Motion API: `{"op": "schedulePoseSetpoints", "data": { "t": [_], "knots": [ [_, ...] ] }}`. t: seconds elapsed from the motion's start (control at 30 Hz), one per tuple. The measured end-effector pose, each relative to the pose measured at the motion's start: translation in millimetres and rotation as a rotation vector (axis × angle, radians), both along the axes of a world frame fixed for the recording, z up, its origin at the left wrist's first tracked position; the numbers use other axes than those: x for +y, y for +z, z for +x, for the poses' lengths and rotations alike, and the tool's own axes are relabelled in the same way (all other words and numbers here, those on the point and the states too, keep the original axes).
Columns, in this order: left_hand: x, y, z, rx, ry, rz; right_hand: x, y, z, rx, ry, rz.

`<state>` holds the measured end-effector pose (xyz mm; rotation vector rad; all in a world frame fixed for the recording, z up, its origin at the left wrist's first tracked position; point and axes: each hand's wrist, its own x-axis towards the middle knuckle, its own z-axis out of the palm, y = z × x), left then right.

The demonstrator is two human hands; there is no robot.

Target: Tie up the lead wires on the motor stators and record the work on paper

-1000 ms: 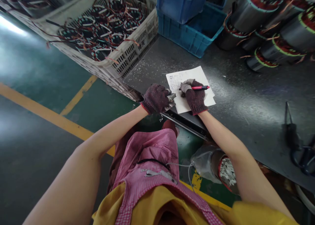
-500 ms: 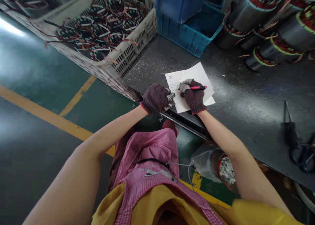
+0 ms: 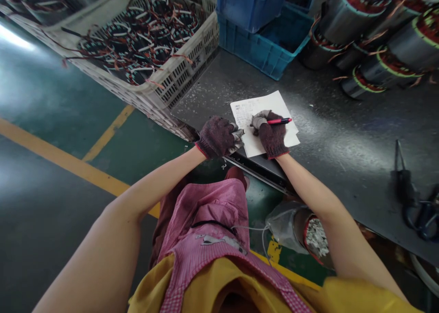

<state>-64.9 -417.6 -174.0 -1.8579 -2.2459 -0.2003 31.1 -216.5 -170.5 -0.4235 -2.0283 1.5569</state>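
Note:
White sheets of paper (image 3: 255, 141) lie near the front edge of the dark tabletop, with handwriting on the upper left part. My right hand (image 3: 272, 137), in a dark knit glove with grey fingertips, rests on the paper and is closed around a red and black pen (image 3: 279, 121). The pen's back end points right; its tip is hidden behind the fingers. My left hand (image 3: 219, 137), gloved alike, is closed at the paper's left edge, its curled fingertips holding that edge by the table's rim.
A whitish plastic crate (image 3: 178, 77) full of wired coils stands at the left. Blue bins (image 3: 252, 43) are stacked behind the paper. Metal stator cylinders (image 3: 363, 82) are piled at the back right. A black tool (image 3: 404, 185) lies at the right. Below hangs a bag (image 3: 284, 226) beside a container of white scraps (image 3: 316, 237).
My right hand has shifted slightly to the right with the pen. The paper's far right corner sits a little lower. My left hand has stayed in place.

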Motion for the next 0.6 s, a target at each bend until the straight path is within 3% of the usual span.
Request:
{"op": "schedulePoseSetpoints", "data": {
  "t": [0.37, 0.6],
  "knots": [
    [-0.6, -1.4, -0.5, -0.001, 0.012, -0.025, 1.4, -4.1, -1.2, 0.005, -0.026, -0.017],
    [0.6, -0.4, 1.3, 0.019, 0.034, -0.038, 9.5, -3.4, -2.9, 0.036, -0.094, -0.117]
  ]
}}
